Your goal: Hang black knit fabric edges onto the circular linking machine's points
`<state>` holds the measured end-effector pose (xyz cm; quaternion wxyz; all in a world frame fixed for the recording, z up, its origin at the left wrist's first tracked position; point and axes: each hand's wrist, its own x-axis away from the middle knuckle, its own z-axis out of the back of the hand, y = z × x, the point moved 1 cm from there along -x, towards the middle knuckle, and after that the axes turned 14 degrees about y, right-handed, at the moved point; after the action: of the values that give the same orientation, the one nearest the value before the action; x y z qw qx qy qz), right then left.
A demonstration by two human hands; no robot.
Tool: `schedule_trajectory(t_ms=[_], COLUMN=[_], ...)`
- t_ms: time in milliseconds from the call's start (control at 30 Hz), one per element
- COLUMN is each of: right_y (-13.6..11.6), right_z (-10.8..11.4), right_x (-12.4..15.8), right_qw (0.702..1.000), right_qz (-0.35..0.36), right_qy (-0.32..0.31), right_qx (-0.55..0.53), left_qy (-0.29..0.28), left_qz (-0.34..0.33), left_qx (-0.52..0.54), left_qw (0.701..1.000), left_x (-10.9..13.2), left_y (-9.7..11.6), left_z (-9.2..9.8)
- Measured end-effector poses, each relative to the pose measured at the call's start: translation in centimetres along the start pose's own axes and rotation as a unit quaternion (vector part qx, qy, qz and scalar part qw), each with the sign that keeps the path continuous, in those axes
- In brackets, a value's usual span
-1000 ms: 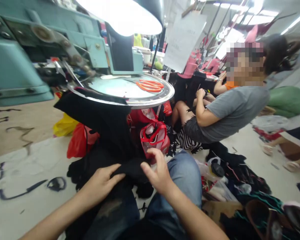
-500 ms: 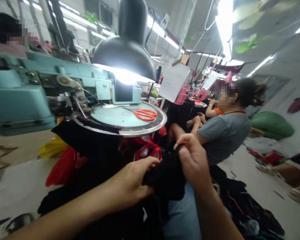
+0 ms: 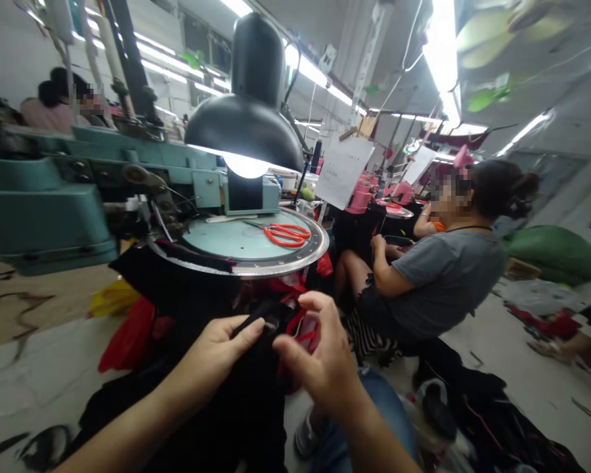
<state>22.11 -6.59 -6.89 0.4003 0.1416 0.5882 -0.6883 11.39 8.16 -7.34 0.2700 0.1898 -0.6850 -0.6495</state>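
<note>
My left hand (image 3: pixel 211 358) pinches the top edge of a black knitted piece (image 3: pixel 246 407) that hangs over my lap. Close to its right, my right hand (image 3: pixel 320 361) has its thumb and fingers curled at the same edge, apparently pinching it. More black fabric (image 3: pixel 177 282) drapes from the toothed rim of a round turquoise machine dial (image 3: pixel 295 256) just beyond my hands. Orange scissors (image 3: pixel 285 233) lie on top of that dial. A black desk lamp (image 3: pixel 249 125) shines down on it.
A turquoise machine arm (image 3: pixel 49 197) runs off to the left. A person in a grey shirt (image 3: pixel 443 282) sits at the right, working at another dial. Red and yellow bags (image 3: pixel 123 328) lie under the machine. Dark garments (image 3: pixel 487 414) are heaped on the floor at right.
My head has tipped up from my lap to the machine. Both hands lifted the black piece and now hold its edge lower, closer together, below the dial.
</note>
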Motion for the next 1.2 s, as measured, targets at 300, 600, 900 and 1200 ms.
schedule_trajectory(t_ms=[300,600,900,1200], right_y=[4.6,-0.3,-0.4,-1.0], right_z=[4.8,1.2,2.3,1.8], right_x=[-2.3,-3.2,-6.8,-6.9], right_qw=[0.990,0.993,0.981,0.977], right_qz=[-0.132,0.072,-0.045,-0.085], right_qy=[0.023,-0.087,-0.188,-0.176], right_qx=[-0.040,0.034,-0.013,-0.088], left_qy=[0.083,-0.026,0.072,0.114], left_qz=[-0.042,-0.156,-0.126,-0.205], left_qx=[-0.228,-0.079,0.017,0.008], left_qw=[0.969,0.984,0.989,0.972], left_x=[-1.5,-0.2,-1.8,-1.3], left_y=[-4.5,1.1,1.9,2.8], left_z=[6.1,-0.6,0.9,-0.5])
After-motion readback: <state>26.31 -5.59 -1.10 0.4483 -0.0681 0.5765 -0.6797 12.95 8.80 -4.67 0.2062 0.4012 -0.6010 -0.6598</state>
